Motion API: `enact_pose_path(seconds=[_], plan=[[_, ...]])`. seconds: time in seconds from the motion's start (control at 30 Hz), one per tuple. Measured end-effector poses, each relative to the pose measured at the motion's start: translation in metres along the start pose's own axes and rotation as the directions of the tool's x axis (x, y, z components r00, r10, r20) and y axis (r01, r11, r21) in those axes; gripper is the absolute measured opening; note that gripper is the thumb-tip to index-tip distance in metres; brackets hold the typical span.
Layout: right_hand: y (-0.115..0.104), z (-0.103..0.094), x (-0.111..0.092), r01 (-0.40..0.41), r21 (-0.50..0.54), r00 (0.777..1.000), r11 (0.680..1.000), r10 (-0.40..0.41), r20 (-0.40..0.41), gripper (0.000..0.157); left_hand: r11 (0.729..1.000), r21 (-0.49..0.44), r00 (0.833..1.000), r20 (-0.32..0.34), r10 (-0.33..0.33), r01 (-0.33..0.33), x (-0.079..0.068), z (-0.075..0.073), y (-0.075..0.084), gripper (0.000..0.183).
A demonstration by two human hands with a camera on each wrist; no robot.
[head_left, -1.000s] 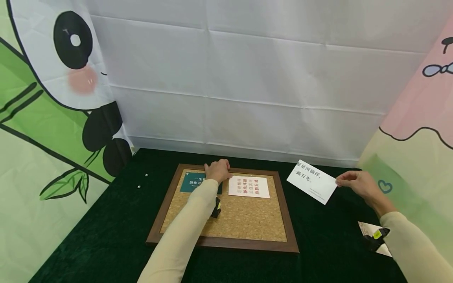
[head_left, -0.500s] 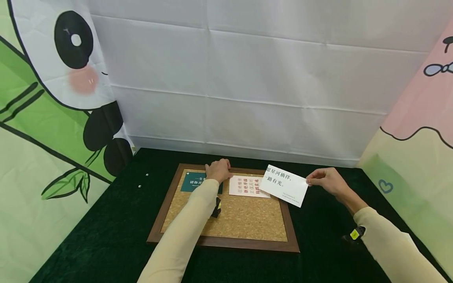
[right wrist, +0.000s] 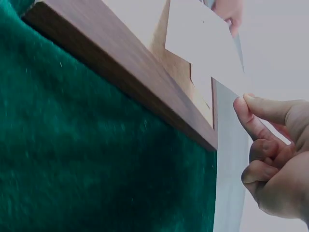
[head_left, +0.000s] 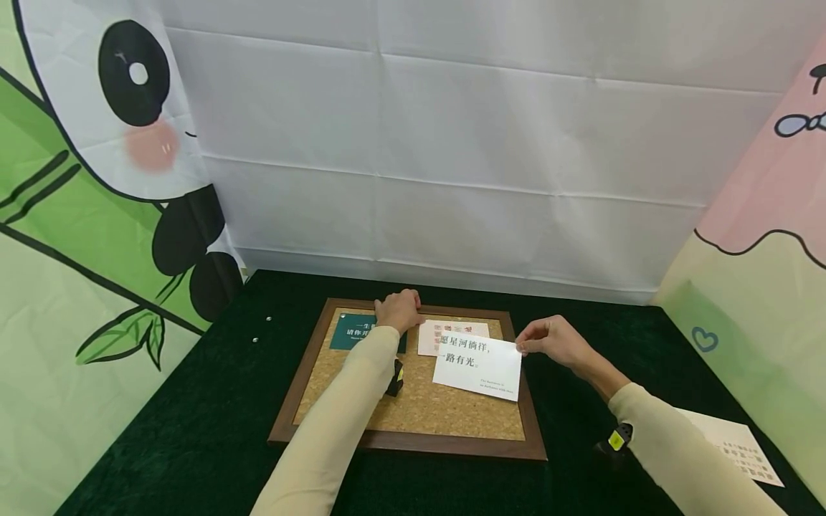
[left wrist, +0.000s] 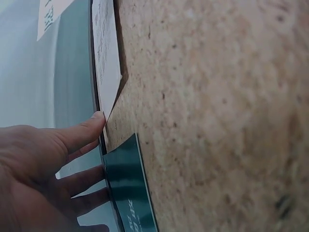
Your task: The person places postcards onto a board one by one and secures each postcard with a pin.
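My right hand (head_left: 558, 347) pinches the right edge of a white card (head_left: 490, 369) between thumb and index finger. The card, printed with dark writing, is over the right part of a wood-framed corkboard (head_left: 452, 416). It overlaps a white card with red writing (head_left: 429, 340) at the board's top. In the right wrist view the pinched card (right wrist: 203, 34) tilts above the cork. My left hand (head_left: 399, 312) rests on the board's far edge, thumb at a corner of the red-print card (left wrist: 108, 63). Left of that hand is a teal card (head_left: 348, 333), partly hidden by it.
Two small shiny pins (head_left: 268, 319) lie on the dark green cloth (head_left: 193, 416) left of the board. Another white card (head_left: 742, 444) lies at the right, partly under my right forearm. A white curtain (head_left: 452, 143) hangs behind.
My right hand has carried the white card leftward from beside the board to over its right half, partly covering the red-print card. My left hand stays on the far edge.
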State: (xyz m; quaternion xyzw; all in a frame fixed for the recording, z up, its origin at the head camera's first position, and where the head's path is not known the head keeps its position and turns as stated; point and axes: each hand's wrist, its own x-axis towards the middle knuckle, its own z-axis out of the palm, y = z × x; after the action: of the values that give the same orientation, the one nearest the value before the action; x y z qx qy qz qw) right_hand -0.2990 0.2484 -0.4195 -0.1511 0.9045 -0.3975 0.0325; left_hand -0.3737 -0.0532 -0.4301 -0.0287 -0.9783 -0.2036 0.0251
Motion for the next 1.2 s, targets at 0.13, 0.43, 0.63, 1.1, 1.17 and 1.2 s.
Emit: enact_pose_path(seconds=[0.13,0.43,0.63,1.1,1.17,1.2], plan=[[-0.003,0.011,0.003,0.02,0.009,0.999,1.0,-0.02,0.033,0.006,1.0,-0.003,1.0,-0.004,-0.004,0.004,0.001,0.001,0.0,0.02],[-0.006,0.031,0.006,0.038,0.01,0.996,0.999,-0.039,0.086,0.004,1.0,-0.008,1.0,-0.001,0.0,0.0,0.004,0.003,-0.001,0.023],[-0.006,0.038,0.008,0.033,0.003,0.994,0.999,-0.033,0.1,0.004,1.0,-0.006,1.0,-0.007,0.001,-0.001,0.003,0.001,0.001,0.024],[-0.003,0.05,0.013,-0.043,-0.1,0.998,0.994,0.048,0.052,0.006,1.0,-0.002,1.0,-0.018,0.007,-0.008,0.002,0.0,0.003,0.026],[-0.003,0.05,0.014,-0.041,-0.114,0.998,0.993,0.047,0.048,0.006,1.0,0.001,1.0,-0.017,0.006,-0.006,0.003,0.0,0.003,0.025],[-0.003,0.05,0.014,-0.043,-0.12,0.998,0.992,0.048,0.046,0.007,1.0,0.002,1.0,-0.016,0.005,-0.005,0.003,0.0,0.003,0.025]])
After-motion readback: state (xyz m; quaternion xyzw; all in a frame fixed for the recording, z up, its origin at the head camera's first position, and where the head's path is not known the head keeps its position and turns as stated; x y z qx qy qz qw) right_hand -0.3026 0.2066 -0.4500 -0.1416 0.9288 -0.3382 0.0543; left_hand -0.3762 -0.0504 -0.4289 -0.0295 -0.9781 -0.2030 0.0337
